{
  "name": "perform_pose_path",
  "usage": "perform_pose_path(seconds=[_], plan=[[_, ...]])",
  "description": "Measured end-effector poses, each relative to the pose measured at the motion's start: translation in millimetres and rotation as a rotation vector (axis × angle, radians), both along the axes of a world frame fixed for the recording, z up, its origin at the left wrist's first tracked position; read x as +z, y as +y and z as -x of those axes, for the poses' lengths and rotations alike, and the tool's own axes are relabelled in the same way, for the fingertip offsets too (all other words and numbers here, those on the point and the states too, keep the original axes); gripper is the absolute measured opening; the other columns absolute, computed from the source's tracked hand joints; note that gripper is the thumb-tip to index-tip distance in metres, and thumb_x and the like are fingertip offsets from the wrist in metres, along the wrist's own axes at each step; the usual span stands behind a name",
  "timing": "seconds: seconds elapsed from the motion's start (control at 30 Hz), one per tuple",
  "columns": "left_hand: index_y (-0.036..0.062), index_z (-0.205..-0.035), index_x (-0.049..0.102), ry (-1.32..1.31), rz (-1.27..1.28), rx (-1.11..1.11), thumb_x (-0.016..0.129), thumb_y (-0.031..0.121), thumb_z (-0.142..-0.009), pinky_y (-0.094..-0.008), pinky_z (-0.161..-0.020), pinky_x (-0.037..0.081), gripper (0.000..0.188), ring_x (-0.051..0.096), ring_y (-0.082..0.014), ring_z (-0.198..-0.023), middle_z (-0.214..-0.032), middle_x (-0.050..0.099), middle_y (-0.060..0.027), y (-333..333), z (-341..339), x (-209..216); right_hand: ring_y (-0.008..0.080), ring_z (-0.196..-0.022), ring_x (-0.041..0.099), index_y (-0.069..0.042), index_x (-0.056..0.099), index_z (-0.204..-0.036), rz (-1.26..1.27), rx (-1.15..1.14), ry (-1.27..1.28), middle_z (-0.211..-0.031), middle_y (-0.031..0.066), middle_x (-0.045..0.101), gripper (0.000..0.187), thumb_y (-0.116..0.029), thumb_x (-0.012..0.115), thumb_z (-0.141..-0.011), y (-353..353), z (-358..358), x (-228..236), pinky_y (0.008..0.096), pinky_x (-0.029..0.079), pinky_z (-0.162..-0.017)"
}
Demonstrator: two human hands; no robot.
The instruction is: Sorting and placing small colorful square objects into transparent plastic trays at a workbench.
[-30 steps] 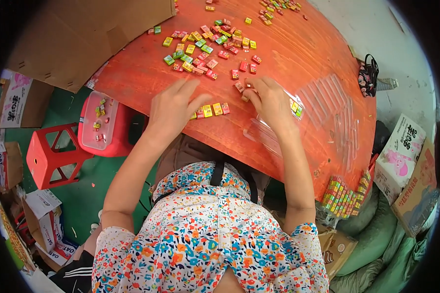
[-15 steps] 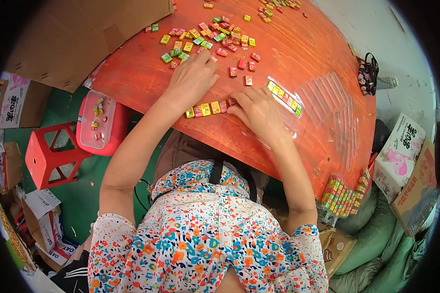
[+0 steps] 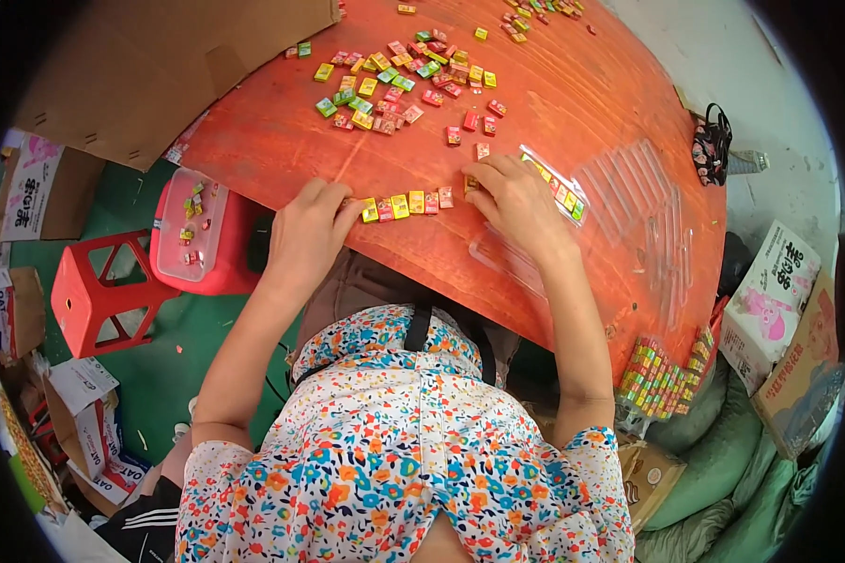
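Observation:
A short row of small yellow and red boxes (image 3: 401, 206) stands near the front edge of the red table. At the row's left end, my left hand (image 3: 310, 225) has its thumb and fingers pinched on a small reddish box, mostly covered by the fingertips. A little beyond the right end, my right hand (image 3: 516, 202) is closed on a small yellowish box (image 3: 470, 182), which the fingers partly hide. Just past that hand lies a clear plastic tray (image 3: 565, 199) filled with a line of similar boxes; the hand covers part of its near side.
Loose small boxes (image 3: 385, 86) are scattered over the far part of the table (image 3: 554, 103). Empty clear trays (image 3: 634, 188) lie at the right, packed ones (image 3: 662, 380) at the right edge. A carton (image 3: 178, 66) stands far left; a red stool (image 3: 103, 296) and plastic tub (image 3: 190, 230) are beside the table.
My left hand has come back from the loose pile to the row's left end. My right hand has shifted slightly right, off the row, uncovering its right end.

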State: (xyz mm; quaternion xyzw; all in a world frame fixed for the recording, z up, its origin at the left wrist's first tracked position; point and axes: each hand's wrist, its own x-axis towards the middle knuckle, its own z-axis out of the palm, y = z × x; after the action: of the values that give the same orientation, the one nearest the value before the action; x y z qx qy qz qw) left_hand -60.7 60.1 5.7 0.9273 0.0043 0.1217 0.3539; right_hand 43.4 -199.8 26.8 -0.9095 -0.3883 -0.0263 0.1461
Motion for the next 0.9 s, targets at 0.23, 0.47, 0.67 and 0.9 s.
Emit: perform_pose_path(seconds=[0.23, 0.47, 0.67, 0.9], plan=[[0.0042, -0.103, 0.066, -0.011, 0.030, -0.145, 0.074, 0.023, -0.081, -0.0453, -0.067, 0.051, 0.030, 0.063, -0.0348, -0.080, -0.096, 0.059, -0.0138, 13, 4, -1, 0.0333, -0.098, 0.060, -0.005, 0.065, -0.112, -0.041, 0.057, 0.147, -0.107, 0.0132, 0.063, 0.034, -0.017, 0.071, -0.080, -2, 6, 7, 0.0412, 0.048, -0.087], [0.0041, -0.114, 0.064, 0.024, -0.126, -0.218, 0.077, 0.029, -0.076, -0.0441, -0.071, 0.053, 0.047, 0.064, -0.0322, -0.086, -0.102, 0.055, -0.0111, -5, -3, 1, 0.0309, -0.100, 0.059, -0.009, 0.064, -0.117, -0.064, 0.064, 0.159, -0.107, 0.0110, 0.062, 0.043, -0.025, 0.074, -0.079, 13, 14, 5, 0.0413, 0.046, -0.088], [0.0035, -0.109, 0.068, 0.016, -0.154, -0.111, 0.078, 0.027, -0.077, -0.0395, -0.064, 0.052, 0.041, 0.064, -0.0277, -0.077, -0.096, 0.058, -0.0101, -19, -2, -1, 0.0278, -0.096, 0.059, -0.011, 0.066, -0.114, -0.088, 0.045, 0.042, -0.100, 0.0075, 0.061, 0.040, -0.027, 0.074, -0.078, 21, 22, -4, 0.0410, 0.044, -0.084], [0.0040, -0.110, 0.066, 0.031, -0.110, -0.155, 0.078, 0.023, -0.076, -0.0429, -0.069, 0.053, 0.041, 0.064, -0.0318, -0.084, -0.097, 0.056, -0.0112, -14, -1, 1, 0.0295, -0.095, 0.059, -0.008, 0.066, -0.113, -0.152, 0.070, 0.019, -0.098, 0.0094, 0.061, 0.036, -0.021, 0.072, -0.080, 18, 19, -13, 0.0417, 0.045, -0.083]])
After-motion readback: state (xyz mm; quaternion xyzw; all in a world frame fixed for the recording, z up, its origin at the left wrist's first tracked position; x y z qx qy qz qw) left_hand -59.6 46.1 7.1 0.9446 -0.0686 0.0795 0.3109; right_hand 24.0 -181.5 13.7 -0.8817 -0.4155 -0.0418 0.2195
